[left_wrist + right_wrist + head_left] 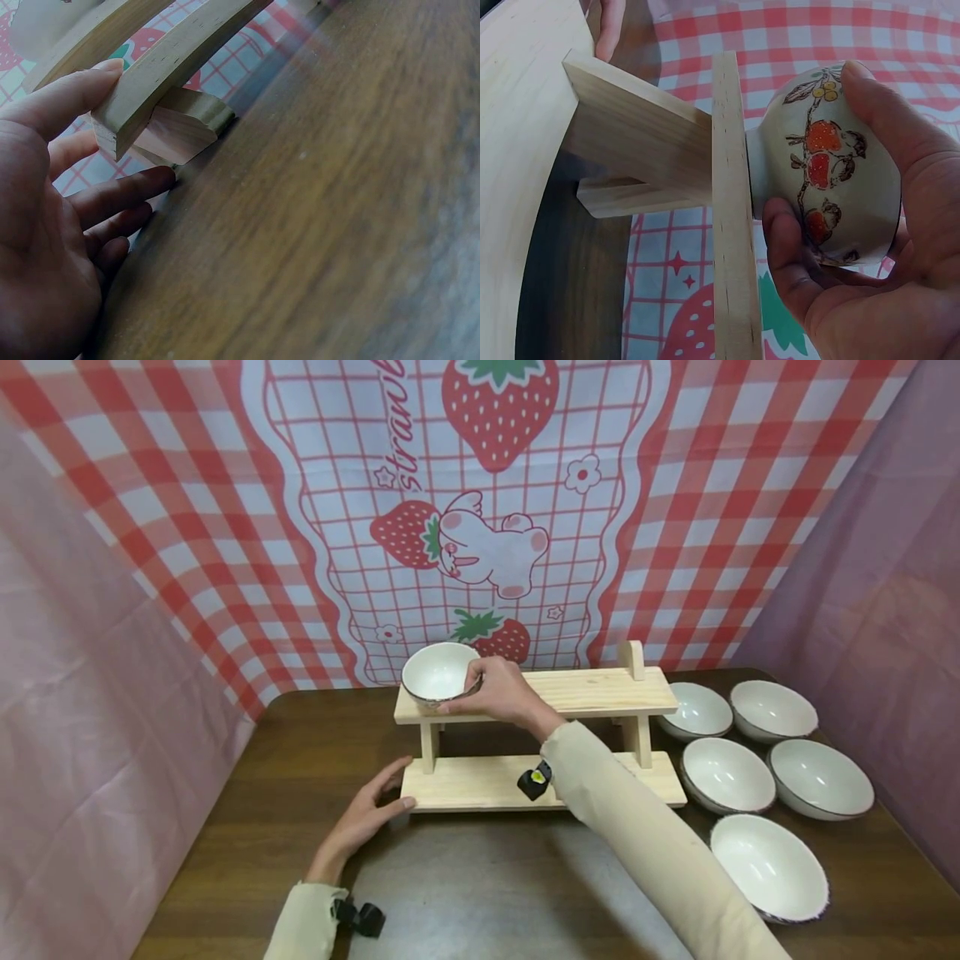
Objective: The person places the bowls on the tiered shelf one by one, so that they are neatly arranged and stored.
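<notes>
A small white bowl (438,672) stands upright at the left end of the top board of a two-tier wooden shelf (600,692). My right hand (504,692) grips it from the right, thumb near the rim and fingers under its side. In the right wrist view, the bowl's outside (810,172) shows painted red birds on a branch, and its foot meets the board. Down at the left end of the lower board (465,783), my left hand (367,814) holds the wood between thumb and index finger, the other fingers hanging loosely below in the left wrist view.
Several white bowls with dark rims, among them a near one (770,867), sit to the right of the shelf on the brown wooden table (240,827). An upright wooden peg (632,660) rises at the top board's right end. A strawberry-print cloth (495,510) hangs behind.
</notes>
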